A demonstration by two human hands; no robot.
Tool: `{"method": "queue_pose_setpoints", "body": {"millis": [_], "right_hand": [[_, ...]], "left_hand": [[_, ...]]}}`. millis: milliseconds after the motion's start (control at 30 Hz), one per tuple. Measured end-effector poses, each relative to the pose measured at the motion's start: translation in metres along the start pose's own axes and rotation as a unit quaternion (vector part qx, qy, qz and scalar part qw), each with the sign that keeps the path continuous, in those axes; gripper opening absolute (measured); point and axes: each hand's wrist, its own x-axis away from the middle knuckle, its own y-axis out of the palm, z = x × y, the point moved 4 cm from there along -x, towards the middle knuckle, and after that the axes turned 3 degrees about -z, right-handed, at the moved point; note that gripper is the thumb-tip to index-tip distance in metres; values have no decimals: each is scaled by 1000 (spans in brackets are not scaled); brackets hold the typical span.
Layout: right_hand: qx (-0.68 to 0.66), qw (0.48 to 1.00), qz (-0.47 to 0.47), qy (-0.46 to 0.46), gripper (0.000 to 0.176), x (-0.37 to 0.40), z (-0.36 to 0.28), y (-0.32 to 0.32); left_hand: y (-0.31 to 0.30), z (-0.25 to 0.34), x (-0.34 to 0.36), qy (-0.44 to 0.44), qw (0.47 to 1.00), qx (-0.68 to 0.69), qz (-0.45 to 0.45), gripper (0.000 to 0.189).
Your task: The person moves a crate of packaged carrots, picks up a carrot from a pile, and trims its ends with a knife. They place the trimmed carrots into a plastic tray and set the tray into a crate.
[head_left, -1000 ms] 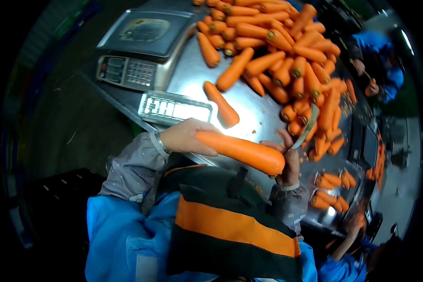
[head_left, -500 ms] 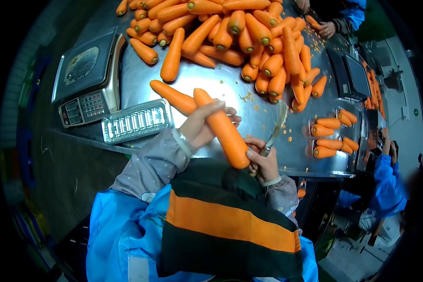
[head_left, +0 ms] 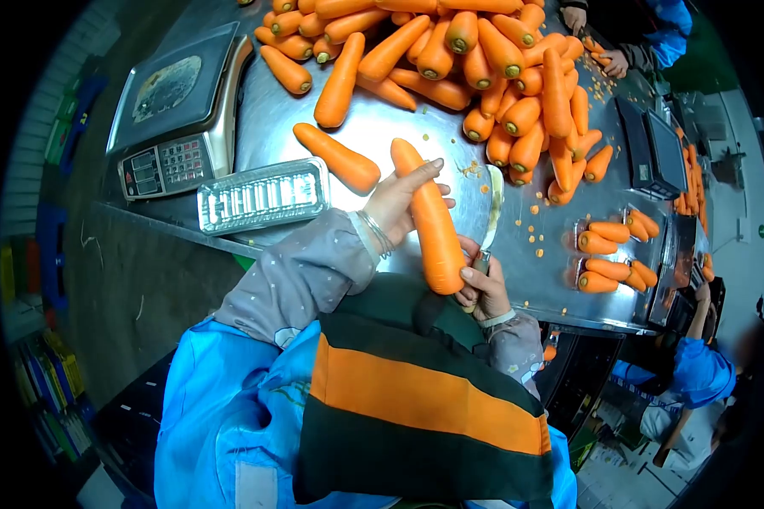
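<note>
A large carrot [head_left: 437, 233] is held over the front of the metal table. My left hand [head_left: 392, 202] is closed round its upper part, thumb across the front and fingertips showing past the far side. In my right hand [head_left: 487, 293] is a knife [head_left: 494, 208], its curved blade pointing up and away from me. The fingers of that hand also touch the carrot's thick lower end. Another carrot [head_left: 339, 159] lies on the table just beyond my left hand. A clear plastic tray [head_left: 267, 197] stands left of my left wrist, with no carrots in it.
A big pile of carrots [head_left: 437, 59] covers the far side. A scale [head_left: 174, 127] stands at left, another device [head_left: 649, 144] at right. Packed trays of carrots [head_left: 598, 276] sit at front right. Co-workers' hands [head_left: 613, 64] handle carrots at the far right. Orange bits are scattered about.
The held carrot has turned more upright, apart from the loose carrot in view. My view has shifted, so the table's things appear farther right. Both hands keep their hold.
</note>
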Motion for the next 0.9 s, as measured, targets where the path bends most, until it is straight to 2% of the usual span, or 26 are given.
{"method": "queue_pose_setpoints", "body": {"millis": [33, 200, 300, 400, 433, 533, 567, 667, 733, 767, 800, 900], "right_hand": [[-9, 1000, -3, -1, 59, -1, 0, -1], [-49, 997, -59, -16, 56, -4, 3, -4], [-67, 997, -26, -9, 46, -2, -1, 2], [119, 989, 44, -79, 35, -6, -10, 0], [198, 966, 94, -138, 28, -6, -18, -3], [296, 921, 158, -198, 21, -1, -35, -9], [293, 919, 164, -207, 18, -1, -37, -10], [323, 909, 178, -193, 16, 1, -36, -8], [338, 908, 170, -181, 15, 2, -28, -17], [319, 918, 174, -160, 14, 4, -23, -20], [314, 923, 177, -138, 13, 2, -13, -35], [301, 934, 162, -108, 14, -3, -1, -38]], "left_hand": [[1, 1, 1, -2, 1000, -9, 1, 43], [5, 6, 9, 27, 999, -24, -25, 38], [6, 5, 12, 50, 997, -46, -39, 33], [8, 11, 16, 102, 989, -95, -54, 27], [9, 14, 18, 123, 984, -115, -61, 25], [15, 24, 30, 250, 897, -364, 5, 22], [15, 25, 34, 270, 894, -357, 32, 26], [-9, 39, 62, 225, 942, -244, 50, 26], [-44, 61, 97, 301, 908, -265, 118, 23], [-61, 73, 121, 311, 904, -242, 164, 24], [-92, 94, 171, 324, 881, -213, 272, 23], [-171, 92, 228, 389, 829, -190, 353, 20]]}}
